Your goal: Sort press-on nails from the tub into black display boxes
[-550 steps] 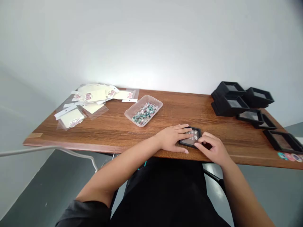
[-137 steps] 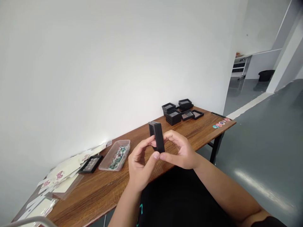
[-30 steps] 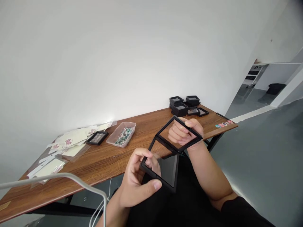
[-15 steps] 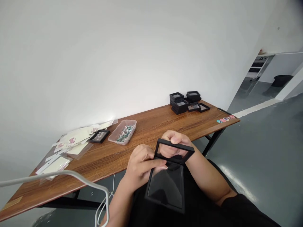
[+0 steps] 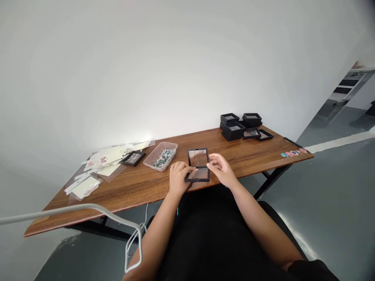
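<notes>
A black display frame with clear film windows lies unfolded at the table's front edge, its far half leaning up from the hinge. My left hand grips the near half by its left side, thumb lying across the film. On the other side, my right hand has its thumb against the frame's right edge near the hinge. Its fingers are apart from the thumb and slightly curled, not closed around the frame. To the left stands a clear plastic tub holding small green, white and pink pieces.
Black frames are stacked by the wall at the right. Another filled frame lies beside cream cards and clear sleeves at the left. Round stickers line the table's right end. A white cable crosses the lower left foreground.
Both hands have moved away from my body and brought the unfolded frame onto the table edge. My right hand has loosened from the upper half and shifted to the right edge.
</notes>
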A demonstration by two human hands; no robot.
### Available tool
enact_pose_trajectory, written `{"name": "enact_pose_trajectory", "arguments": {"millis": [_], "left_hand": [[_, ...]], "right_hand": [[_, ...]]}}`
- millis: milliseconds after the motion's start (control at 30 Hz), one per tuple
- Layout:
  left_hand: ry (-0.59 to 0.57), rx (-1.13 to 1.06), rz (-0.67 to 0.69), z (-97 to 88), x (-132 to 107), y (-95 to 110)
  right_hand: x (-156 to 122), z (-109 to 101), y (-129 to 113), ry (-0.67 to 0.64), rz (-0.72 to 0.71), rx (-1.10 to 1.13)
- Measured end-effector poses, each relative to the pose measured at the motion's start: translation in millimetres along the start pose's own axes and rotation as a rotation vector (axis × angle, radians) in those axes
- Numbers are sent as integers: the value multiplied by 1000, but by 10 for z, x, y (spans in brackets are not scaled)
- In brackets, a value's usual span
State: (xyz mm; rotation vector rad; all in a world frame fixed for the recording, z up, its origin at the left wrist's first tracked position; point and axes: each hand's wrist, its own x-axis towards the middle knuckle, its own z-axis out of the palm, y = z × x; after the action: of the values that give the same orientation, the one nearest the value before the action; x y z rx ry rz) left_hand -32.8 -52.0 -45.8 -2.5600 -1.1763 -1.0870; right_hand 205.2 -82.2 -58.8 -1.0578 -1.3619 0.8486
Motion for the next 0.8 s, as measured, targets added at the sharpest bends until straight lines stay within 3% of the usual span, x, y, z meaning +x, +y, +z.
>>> {"name": "enact_pose_trajectory", "arguments": {"millis": [133,300,467,633,800], "left_hand": [[-102,-5,-33,33,23,-33],[-177,-84,13,28,15,-18],[-141,-129,36,-262,-124,-129],[75,4,-265,-653,-283,-576],[90,27,-539,-698,-321,-942]], "right_hand": [[45,127,174,3,5,-210],[97,135,270,-6,-43,-383],[140,82,317,88,-90,-490],[152,56,356,205,-114,-541],[128,63,357,280,-132,-541]]}}
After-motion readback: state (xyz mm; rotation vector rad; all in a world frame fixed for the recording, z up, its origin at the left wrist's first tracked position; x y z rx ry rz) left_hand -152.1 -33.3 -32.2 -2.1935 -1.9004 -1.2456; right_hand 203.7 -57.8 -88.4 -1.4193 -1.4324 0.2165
